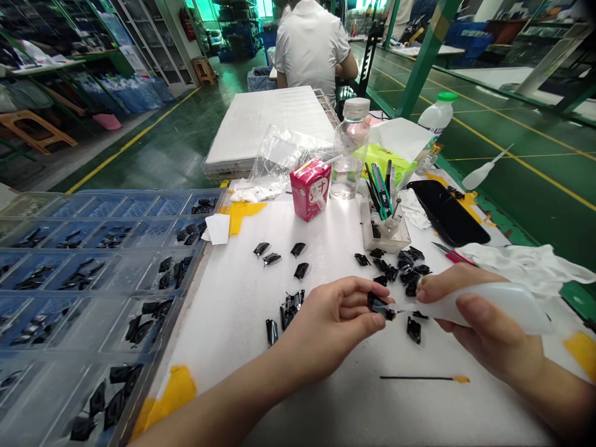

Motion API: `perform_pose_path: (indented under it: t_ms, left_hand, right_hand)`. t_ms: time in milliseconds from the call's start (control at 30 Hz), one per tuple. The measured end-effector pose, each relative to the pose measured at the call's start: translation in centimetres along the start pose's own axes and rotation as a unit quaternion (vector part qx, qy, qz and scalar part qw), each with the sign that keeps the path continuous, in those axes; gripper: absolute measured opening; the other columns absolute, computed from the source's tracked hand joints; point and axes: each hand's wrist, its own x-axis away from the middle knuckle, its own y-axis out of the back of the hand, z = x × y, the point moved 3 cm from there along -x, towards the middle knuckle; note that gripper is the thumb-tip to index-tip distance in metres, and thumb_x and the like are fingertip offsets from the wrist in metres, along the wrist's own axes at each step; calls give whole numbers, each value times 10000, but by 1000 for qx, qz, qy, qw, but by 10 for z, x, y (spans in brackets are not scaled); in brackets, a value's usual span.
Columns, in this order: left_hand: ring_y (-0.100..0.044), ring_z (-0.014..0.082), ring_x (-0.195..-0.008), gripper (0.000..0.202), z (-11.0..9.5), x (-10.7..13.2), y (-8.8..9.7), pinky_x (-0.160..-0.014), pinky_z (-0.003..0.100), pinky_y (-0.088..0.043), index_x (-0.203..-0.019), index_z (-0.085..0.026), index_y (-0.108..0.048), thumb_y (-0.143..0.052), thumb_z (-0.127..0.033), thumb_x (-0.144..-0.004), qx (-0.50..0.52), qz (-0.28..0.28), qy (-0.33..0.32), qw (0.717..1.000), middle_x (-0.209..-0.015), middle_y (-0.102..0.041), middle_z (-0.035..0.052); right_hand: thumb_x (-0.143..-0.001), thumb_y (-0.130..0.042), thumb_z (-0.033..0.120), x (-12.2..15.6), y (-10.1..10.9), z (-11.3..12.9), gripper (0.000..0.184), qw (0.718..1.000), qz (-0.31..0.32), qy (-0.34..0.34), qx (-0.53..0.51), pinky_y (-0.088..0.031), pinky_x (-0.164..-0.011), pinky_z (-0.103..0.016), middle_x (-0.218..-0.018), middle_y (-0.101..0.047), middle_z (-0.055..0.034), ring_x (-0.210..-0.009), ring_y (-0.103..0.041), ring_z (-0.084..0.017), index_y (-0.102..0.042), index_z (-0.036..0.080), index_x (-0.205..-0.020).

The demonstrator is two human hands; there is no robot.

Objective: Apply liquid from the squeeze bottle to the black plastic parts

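Between the fingers and thumb of my left hand (pixel 333 323) is a small glossy black plastic part (pixel 378 304). My right hand (pixel 484 323) grips a white squeeze bottle (pixel 503 304) lying nearly level, its thin nozzle pointing left at the black part. Whether the tip touches the part I cannot tell. Just beyond my hands lies a pile of similar black parts (pixel 410 267), and a single one (pixel 413 329) rests below the nozzle. Left of my left hand stand several more black parts (pixel 292 307), with a few spaced apart (pixel 302 270) behind them.
A thin black stick (pixel 414 377) with an orange end lies near me. A divided plastic tray (pixel 153 248) of black parts is on the left. Behind are a red drink carton (pixel 311 189), a clear bottle (pixel 347 161), a tool holder (pixel 384 230) and a black tray (pixel 449 211). Ahead sits a person (pixel 310 43).
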Motion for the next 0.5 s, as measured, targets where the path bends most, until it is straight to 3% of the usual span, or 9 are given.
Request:
perform_pose_path:
  t_ms: [333, 500]
  left_hand:
    - [-619, 122, -820, 165, 0, 1, -1, -751, 241, -442, -1014, -146, -640, -653, -127, -851, 11, -2, -1, 1000, -984, -693, 59]
    - [-641, 140, -877, 164, 2, 1, 0, -800, 255, -455, -1008, -158, -640, -659, -126, -848, 21, -3, 7, 1000, -948, -697, 46]
  right_hand:
    - [-908, -533, 479, -1, 1, -1, 327, 1000, 1, -10, -9, -346, -363, -278, -649, -666, -48, -436, -499, -135, -757, 265, -804]
    - [-901, -549, 462, -2, 2, 2, 296, 1000, -9, 19, -6, -336, -331, -279, -645, -675, -43, -404, -510, -134, -755, 273, -804]
